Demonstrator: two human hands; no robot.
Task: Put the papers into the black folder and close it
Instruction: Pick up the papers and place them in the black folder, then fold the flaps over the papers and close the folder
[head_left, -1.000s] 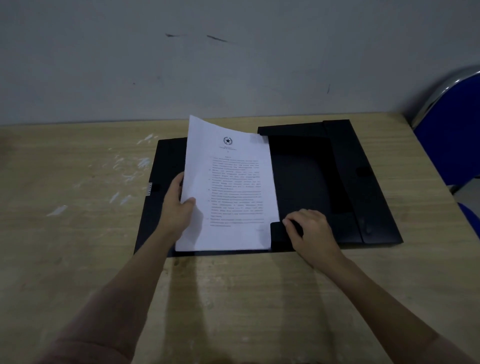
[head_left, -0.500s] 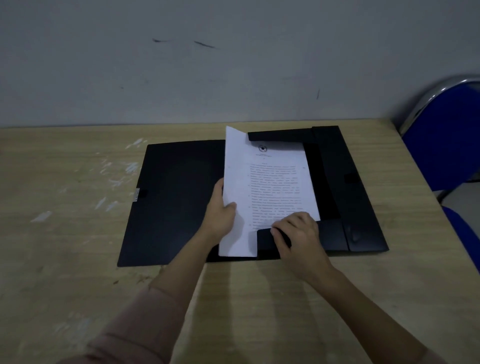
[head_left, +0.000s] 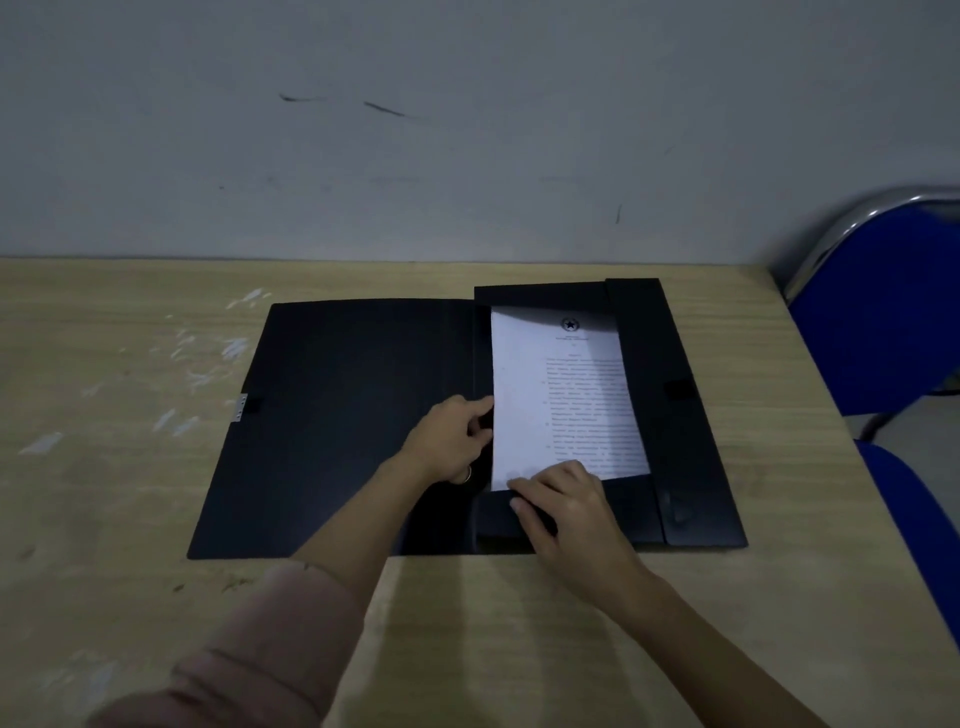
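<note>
The black folder lies open and flat on the wooden table. The white printed papers lie in its right half, framed by the top, right and bottom flaps. My left hand pinches the papers' left edge about halfway down. My right hand rests on the bottom flap, fingertips touching the papers' lower edge. The papers' bottom edge sits at that flap; whether it is tucked under it I cannot tell.
A blue chair with a chrome frame stands past the table's right edge. The grey wall runs along the table's far edge. White scuff marks dot the tabletop left of the folder.
My left hand carried the papers from the folder's middle over to the right and laid them flat in the right half. My right hand stayed at the bottom flap.
</note>
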